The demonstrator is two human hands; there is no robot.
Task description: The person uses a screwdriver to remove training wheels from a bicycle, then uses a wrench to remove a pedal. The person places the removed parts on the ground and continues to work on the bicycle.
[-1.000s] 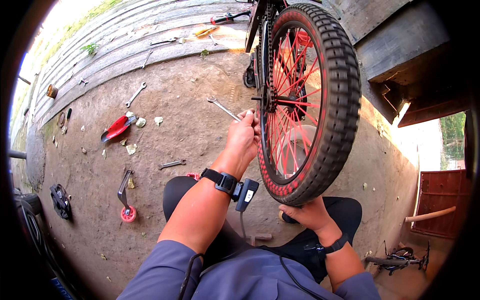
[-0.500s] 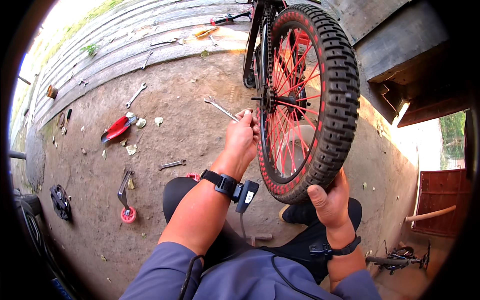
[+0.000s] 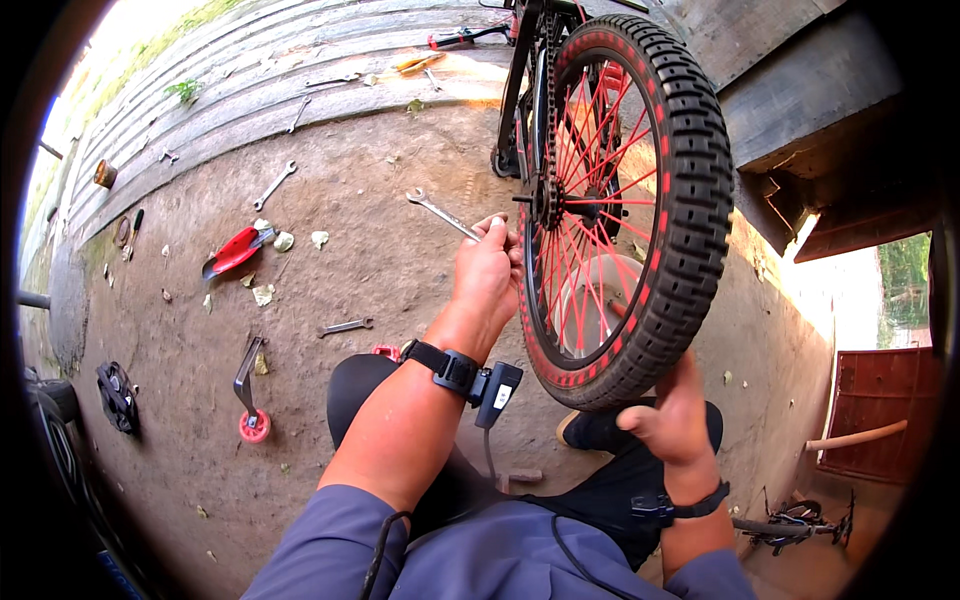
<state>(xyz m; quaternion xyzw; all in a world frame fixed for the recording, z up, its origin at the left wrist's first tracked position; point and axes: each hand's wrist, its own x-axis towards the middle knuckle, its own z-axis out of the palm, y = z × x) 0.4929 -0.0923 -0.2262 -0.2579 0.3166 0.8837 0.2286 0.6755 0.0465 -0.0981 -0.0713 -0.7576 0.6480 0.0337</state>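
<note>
My left hand (image 3: 484, 270) is closed around the shank of a wrench (image 3: 441, 214), whose open jaw points up and left. It is just left of a bicycle wheel (image 3: 697, 190) with a black knobby tyre, a red-marked rim and red spokes. A bare axle end (image 3: 522, 199) sticks out beside the sprocket (image 3: 549, 203), and the chain (image 3: 549, 90) runs up from there along the black frame (image 3: 513, 90). Under the tyre, my right hand (image 3: 678, 420) is open with the thumb held apart; its fingers reach up behind the rubber, partly hidden and blurred.
On the dirt floor at left lie a wrench (image 3: 275, 186), a smaller wrench (image 3: 346, 326), a red fender piece (image 3: 234, 253) and a training wheel (image 3: 254, 425). A pale round basin (image 3: 600, 300) shows behind the spokes. A small bicycle (image 3: 795, 525) lies at lower right.
The bicycle wheel has shifted slightly right and its rim marks and spokes sit differently. My right hand has dropped a little, its thumb now away from the tyre. My left hand keeps the wrench.
</note>
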